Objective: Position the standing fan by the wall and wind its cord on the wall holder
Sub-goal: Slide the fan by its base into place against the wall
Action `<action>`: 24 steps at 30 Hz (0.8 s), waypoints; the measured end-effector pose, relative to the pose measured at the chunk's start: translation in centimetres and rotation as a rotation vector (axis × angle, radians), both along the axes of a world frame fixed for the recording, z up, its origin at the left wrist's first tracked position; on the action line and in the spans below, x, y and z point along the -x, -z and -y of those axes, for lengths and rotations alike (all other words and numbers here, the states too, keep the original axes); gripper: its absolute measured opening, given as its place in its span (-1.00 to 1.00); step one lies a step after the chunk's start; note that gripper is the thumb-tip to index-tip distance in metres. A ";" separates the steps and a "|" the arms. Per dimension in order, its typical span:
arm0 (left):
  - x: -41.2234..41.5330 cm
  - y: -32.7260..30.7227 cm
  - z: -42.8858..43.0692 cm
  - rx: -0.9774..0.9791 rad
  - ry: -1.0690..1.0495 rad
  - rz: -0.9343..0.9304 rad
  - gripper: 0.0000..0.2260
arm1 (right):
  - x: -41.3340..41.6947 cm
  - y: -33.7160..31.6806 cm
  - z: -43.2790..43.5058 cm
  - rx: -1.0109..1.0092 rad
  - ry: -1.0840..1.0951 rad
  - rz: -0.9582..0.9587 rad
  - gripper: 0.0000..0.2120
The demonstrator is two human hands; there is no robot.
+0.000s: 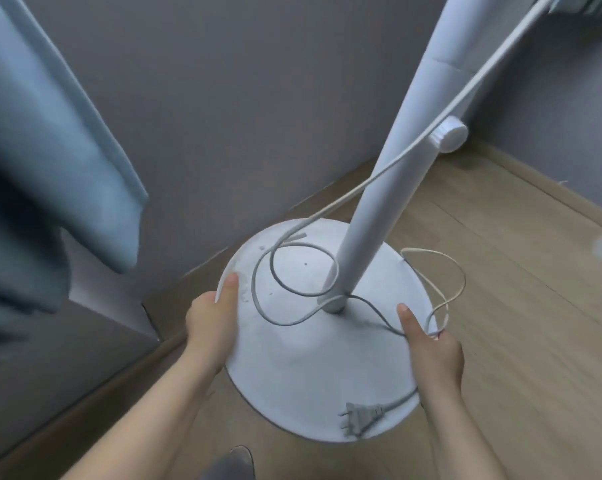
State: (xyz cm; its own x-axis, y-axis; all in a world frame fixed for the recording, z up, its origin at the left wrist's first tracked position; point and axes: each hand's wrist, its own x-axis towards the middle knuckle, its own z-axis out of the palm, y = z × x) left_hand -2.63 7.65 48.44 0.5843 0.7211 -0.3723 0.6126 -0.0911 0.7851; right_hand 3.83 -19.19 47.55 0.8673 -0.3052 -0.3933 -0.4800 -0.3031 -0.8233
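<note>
Grip: my left hand [209,327] and right hand [434,358] clasp opposite rims of the fan base [292,362], thumbs on top; a cord [275,317] loop is caught at my right fingers.
Room: grey wall [223,98] near the base; open wooden floor [517,271] to the right.
Fan: pole [389,195] rises between my hands; plug [360,415] lies on the base.
Obstacles: blue curtain [50,133] hangs to the left.

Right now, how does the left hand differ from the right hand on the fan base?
The left hand grips only the rim of the fan base; the right hand also pinches thin cord loops. The left hand is nearer the wall, the right hand nearer open floor. Both thumbs rest on top.
</note>
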 end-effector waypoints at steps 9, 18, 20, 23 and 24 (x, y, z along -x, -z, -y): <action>5.3 -24.0 5.2 0.099 0.110 -0.020 -0.43 | 9.4 -24.2 5.2 0.056 0.140 0.020 -0.53; 3.7 -35.9 9.6 0.103 0.258 0.066 -0.48 | 11.1 -36.8 10.4 0.073 0.276 0.109 -0.53; 2.9 -36.4 10.7 0.129 0.273 0.098 -0.39 | 11.0 -38.0 11.5 0.071 0.311 0.124 -0.50; 2.0 -37.4 12.6 0.147 0.293 0.119 -0.41 | 11.0 -39.3 13.4 0.086 0.340 0.140 -0.55; 1.7 -37.9 13.4 0.135 0.317 0.120 -0.48 | 11.0 -39.7 14.2 0.084 0.348 0.149 -0.56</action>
State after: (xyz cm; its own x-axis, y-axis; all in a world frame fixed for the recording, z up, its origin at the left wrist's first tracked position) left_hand -4.35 -5.77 86.30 0.8162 0.4463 -0.3669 0.4733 -0.1524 0.8676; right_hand -7.16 -33.36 87.22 0.7518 -0.6173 -0.2317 -0.4426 -0.2120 -0.8713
